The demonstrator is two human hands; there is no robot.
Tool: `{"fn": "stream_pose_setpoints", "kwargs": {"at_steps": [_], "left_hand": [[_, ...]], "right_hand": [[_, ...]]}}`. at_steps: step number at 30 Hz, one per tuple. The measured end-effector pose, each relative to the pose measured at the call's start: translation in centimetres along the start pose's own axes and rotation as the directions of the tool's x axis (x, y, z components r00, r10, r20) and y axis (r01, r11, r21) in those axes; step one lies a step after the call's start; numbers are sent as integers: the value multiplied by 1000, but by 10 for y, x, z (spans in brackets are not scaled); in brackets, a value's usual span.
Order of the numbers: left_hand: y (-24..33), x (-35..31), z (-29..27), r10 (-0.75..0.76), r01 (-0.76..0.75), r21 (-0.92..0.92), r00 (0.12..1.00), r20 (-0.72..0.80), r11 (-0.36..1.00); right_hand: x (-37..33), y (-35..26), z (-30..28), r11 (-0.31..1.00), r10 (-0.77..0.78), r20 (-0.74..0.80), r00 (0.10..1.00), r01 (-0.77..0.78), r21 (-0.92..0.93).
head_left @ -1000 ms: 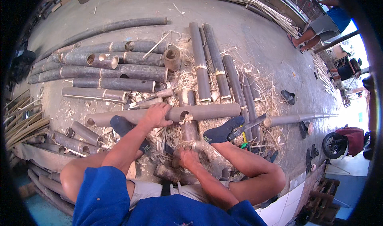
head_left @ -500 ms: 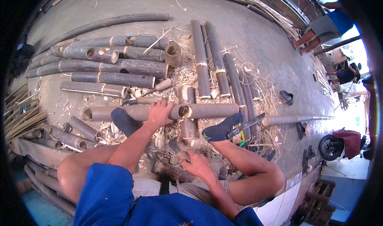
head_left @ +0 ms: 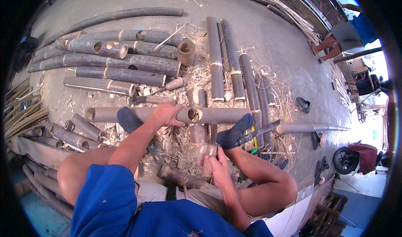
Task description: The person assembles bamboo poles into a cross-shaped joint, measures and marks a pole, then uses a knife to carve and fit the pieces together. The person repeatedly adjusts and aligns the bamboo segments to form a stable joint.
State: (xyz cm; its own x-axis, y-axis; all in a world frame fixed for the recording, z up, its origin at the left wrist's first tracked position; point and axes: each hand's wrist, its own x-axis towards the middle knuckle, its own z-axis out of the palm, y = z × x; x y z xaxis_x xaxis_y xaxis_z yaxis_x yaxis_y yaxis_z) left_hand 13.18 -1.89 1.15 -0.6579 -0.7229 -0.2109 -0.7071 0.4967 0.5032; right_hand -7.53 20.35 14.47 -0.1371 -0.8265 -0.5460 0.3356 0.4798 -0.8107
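Note:
A bamboo pole (head_left: 234, 115) lies crosswise before me, with a hole (head_left: 195, 114) cut in its upper side. My left hand (head_left: 166, 114) is closed over the pole just left of that hole. In my right hand (head_left: 217, 166) is a knife (head_left: 213, 132), gripped by its pale wooden handle. Its dark blade points away from me, close to the pole's near side, right of the hole. Beneath the pole a short bamboo piece (head_left: 198, 133) runs front to back. My socked feet (head_left: 236, 132) rest against the pole on both sides.
Several dark bamboo poles (head_left: 125, 65) lie at the far left, others (head_left: 232, 61) beyond the pole. A second blade (head_left: 266, 129) lies beside my right foot. Shavings (head_left: 178, 147) cover the floor. A person (head_left: 349, 34) stands far right, near a motorbike (head_left: 351, 155).
My right hand has come up and forward, now bringing the knife upright near the pole. My left hand stays on the pole; the whole view has shifted slightly.

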Motion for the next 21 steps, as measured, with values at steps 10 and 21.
{"fn": "stream_pose_setpoints", "kwargs": {"at_steps": [10, 21], "left_hand": [[30, 27, -11, -137, 156, -116, 978, 154, 981], [57, 29, 4, -321, 311, -110, 942, -95, 944]], "right_hand": [[74, 23, 48, 987, 161, -178, 971, -158, 34], [97, 5, 7, 910, 131, -165, 978, -184, -372]]}}
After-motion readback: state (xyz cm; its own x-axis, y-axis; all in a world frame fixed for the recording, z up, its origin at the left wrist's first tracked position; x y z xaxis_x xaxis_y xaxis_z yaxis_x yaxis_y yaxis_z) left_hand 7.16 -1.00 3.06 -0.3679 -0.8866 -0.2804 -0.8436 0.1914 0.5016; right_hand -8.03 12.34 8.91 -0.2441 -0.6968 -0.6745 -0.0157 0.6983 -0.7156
